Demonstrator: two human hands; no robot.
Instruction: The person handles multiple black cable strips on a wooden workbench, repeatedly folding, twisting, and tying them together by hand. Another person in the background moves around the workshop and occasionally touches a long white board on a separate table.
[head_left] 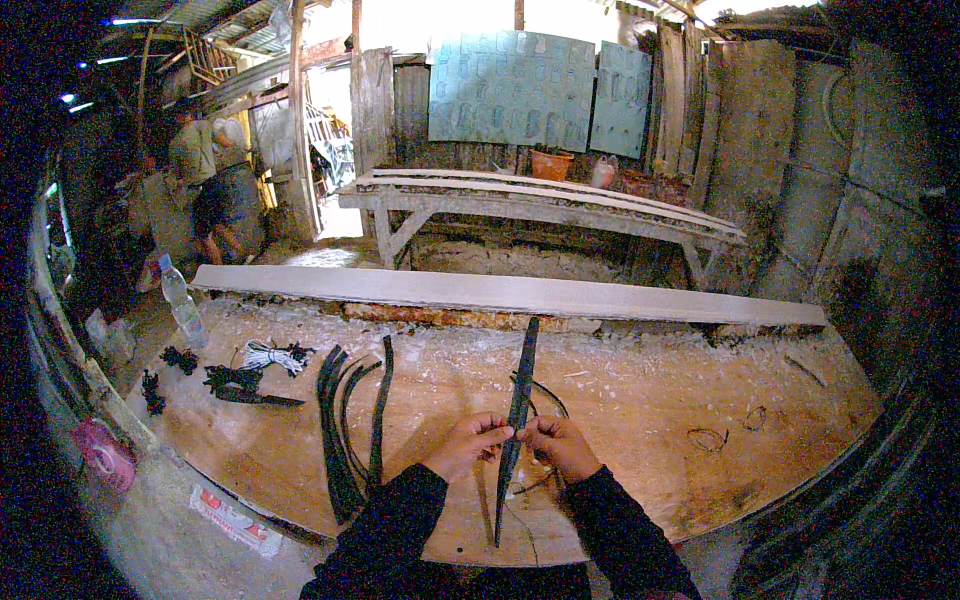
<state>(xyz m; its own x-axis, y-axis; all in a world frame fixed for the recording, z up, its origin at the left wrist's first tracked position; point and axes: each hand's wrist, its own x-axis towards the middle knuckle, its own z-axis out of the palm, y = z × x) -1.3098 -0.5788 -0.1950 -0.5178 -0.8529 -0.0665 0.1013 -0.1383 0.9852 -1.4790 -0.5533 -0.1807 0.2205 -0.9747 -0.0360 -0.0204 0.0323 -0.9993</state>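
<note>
A long, narrow black strip (521, 385), tapered at its lower end, stands almost upright before me above the wooden tabletop. My left hand (468, 447) is closed, thumb and fingers pinching the strip at mid-length from the left. From the other side my right hand (562, 446) is also closed, its fingertips pressed to the strip at the same spot. A thin dark cord (553, 392) curves out behind the right hand; whether the fingers grip it too is hidden. Several loose black strips (340, 450) lie curved on the table left of my left forearm.
At the table's left are black bundles (179, 360), white cord (272, 356), a dark knife-like piece (258, 397) and a plastic bottle (181, 305). A long white board (500, 292) lines the far edge. Thin loops (708, 440) lie right. Another person (198, 165) is at far left.
</note>
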